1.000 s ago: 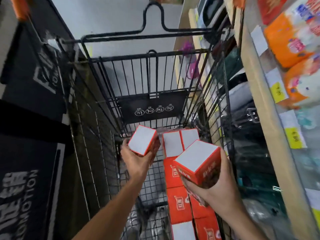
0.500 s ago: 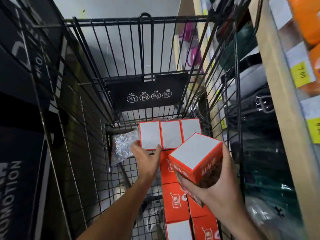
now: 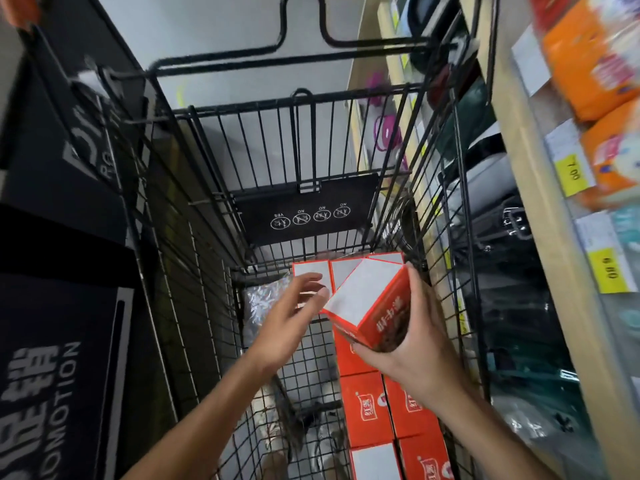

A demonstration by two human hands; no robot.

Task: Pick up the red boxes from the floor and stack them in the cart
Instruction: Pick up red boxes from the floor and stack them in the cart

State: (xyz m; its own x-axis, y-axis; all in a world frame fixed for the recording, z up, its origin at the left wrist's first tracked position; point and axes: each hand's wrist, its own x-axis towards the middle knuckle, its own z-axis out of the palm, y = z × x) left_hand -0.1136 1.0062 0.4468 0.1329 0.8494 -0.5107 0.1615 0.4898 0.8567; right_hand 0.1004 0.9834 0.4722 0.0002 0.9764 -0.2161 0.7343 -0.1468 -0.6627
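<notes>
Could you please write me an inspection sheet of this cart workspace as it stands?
Surface: black wire cart, mesh floor partly bare.
Job's things: red boxes stacked along the cart's right side; one held box, tilted above them.
Clutter: shiny plastic bag at the far left corner.
Grippers: right hand grips the held box; left hand open, fingers at its edge.
Cables: nothing seen.
Surroundings: shelf with price tags on the right; black promotion sign on the left.
</notes>
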